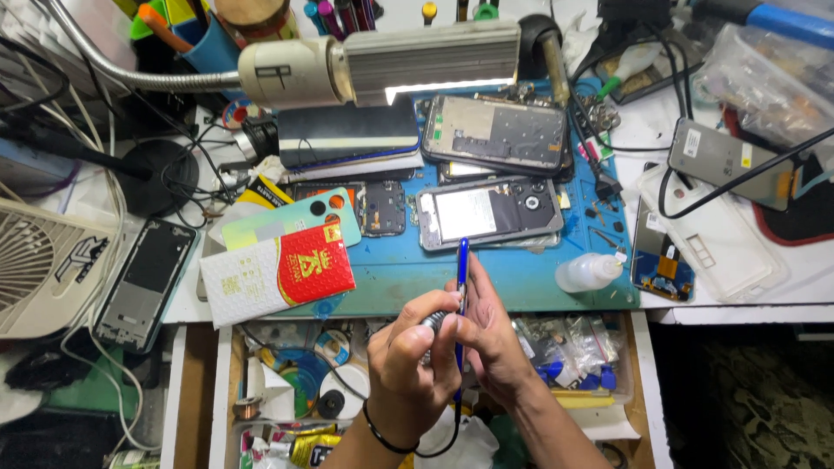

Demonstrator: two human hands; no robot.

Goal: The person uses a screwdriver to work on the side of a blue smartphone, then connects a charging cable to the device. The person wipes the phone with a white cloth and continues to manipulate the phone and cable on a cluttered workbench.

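Both my hands are raised together over an open drawer [228, 382] at the bench's front edge. My left hand [408, 360] is curled around a small dark round object. My right hand [488, 334] pinches a slim blue pen-like tool [462, 265] that points up toward the blue work mat [486, 282]. A thin black cord hangs from the hands and loops by my left wrist. On the mat, just beyond the tool tip, lies an opened phone [488, 213] with its back off.
More opened phones [495, 132] and a grey lamp head [408, 62] sit at the back. A red and white packet [278, 274] lies left, a small white squeeze bottle [589, 272] right, a fan [39, 265] far left. The drawer holds tape rolls and small bags.
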